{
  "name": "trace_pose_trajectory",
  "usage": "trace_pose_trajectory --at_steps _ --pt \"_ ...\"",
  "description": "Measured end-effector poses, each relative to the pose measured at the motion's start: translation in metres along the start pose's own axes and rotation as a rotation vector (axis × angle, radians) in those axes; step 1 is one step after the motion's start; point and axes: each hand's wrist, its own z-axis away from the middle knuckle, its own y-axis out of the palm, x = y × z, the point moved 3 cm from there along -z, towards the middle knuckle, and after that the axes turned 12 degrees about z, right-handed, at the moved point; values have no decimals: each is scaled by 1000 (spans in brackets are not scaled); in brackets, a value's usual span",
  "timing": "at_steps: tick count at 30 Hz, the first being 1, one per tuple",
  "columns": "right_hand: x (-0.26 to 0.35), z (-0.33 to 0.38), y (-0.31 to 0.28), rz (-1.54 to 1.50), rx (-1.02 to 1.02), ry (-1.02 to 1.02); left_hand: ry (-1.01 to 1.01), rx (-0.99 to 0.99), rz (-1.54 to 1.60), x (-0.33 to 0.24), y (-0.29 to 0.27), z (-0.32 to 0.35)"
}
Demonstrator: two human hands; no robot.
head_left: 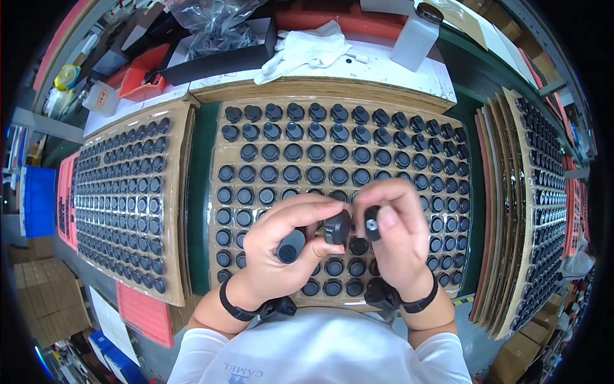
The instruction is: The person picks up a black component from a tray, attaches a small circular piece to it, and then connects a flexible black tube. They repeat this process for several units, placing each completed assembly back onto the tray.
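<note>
I take this for a factory workshop: brown trays of matching black parts fill a green bench, more trays stand at right, and cartons, I think, sit near left where the edge dims.

A green workbench stands before me, a white shelf with a wooden edge along its far side; grey floor shows nearby, and cardboard boxes (a brown stack) sit at left.

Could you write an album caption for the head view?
Left hand and right hand hold black parts above a brown board bearing rows of black pieces.
</note>
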Motion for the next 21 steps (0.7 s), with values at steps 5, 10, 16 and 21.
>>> trace_pose_trajectory --at_steps 5,10,16,21 --pt "6 -1 1 484 77 -291 12 17 -8 -2 1 0" --pt "5 0 -1 273 57 -177 -7 8 15 -3 3 1" --pt "3 1 0 134 9 -107 6 13 13 -2 1 1" --pt "9 -1 4 629 109 -275 -7 5 21 0 1 2"
